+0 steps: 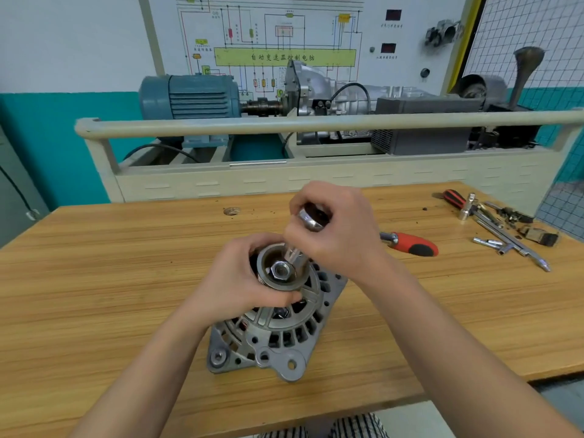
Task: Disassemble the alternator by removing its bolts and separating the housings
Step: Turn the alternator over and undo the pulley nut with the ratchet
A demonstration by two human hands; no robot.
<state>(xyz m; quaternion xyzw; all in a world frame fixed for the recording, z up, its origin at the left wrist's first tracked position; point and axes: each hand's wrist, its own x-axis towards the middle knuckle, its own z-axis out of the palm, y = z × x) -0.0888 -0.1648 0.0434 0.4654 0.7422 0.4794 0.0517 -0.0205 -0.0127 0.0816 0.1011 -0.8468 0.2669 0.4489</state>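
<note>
A grey cast-metal alternator with slotted vents and bolt lugs (278, 330) stands on a light wooden workbench (94, 279), pulley end up, near the bench's front edge and about midway along it. On top of the alternator sits a round grey metal pulley (278, 273) with a bright hex nut (279, 269) at its centre. The left hand (240, 279) comes in from the alternator's near-left side, its fingers and thumb curled round the pulley rim, gripping it. The right hand (331, 235) is just above and behind the pulley, its fingers wrapped round a chrome ratchet wrench with a red and black handle (407, 243); the wrench head shows between the fingers and the handle sticks out to the right of the alternator. A shiny metal socket (292, 256) hangs from the wrench head, tilted, its lower end just beside the nut; whether it sits on the nut I cannot tell. Well to the right of the alternator, near the far right corner of the bench, lies a loose cluster of chrome sockets and extension bars (499, 229), with a red and black screwdriver handle (455, 199) at its back edge. Behind the alternator, beyond the bench, a beige stand carries a blue electric motor (189, 96).
</note>
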